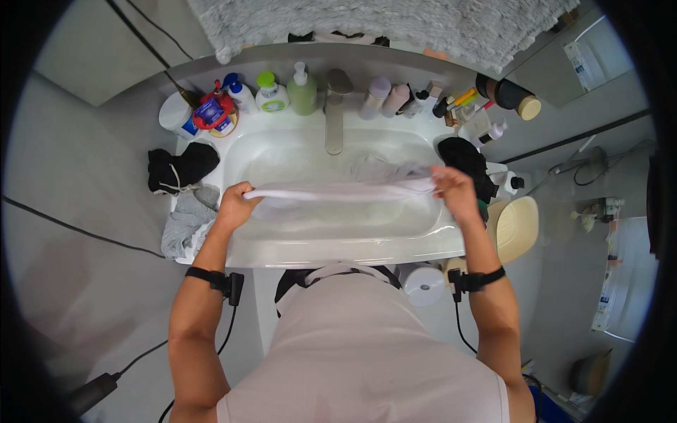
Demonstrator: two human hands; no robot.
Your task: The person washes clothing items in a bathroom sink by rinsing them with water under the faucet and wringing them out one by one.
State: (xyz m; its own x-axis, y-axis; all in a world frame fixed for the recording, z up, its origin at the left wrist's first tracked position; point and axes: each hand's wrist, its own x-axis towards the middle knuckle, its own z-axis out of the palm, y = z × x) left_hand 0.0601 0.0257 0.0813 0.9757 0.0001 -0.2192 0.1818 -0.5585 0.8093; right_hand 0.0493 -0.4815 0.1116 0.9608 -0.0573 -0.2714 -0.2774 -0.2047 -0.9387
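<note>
A white cloth garment point(338, 191) is stretched sideways over the white washbasin point(338, 254). At its left end, my left hand point(236, 205) is closed around the fabric. My right hand point(456, 191) pinches the other end near the basin's right side; its fingers are slightly blurred. Below and behind the stretched part, more wet-looking pale fabric point(370, 168) lies in the basin, which holds cloudy water. The metal faucet point(334, 121) reaches out over the basin, beyond the cloth.
Black cloth point(182, 165) and grey knit cloth point(189, 219) lie on the left rim. More black cloth point(465, 158) is at the right. A green pump bottle point(302, 92), a white tub point(177, 115) and several toiletries line the back. A beige plastic basin point(515, 227) stands at right.
</note>
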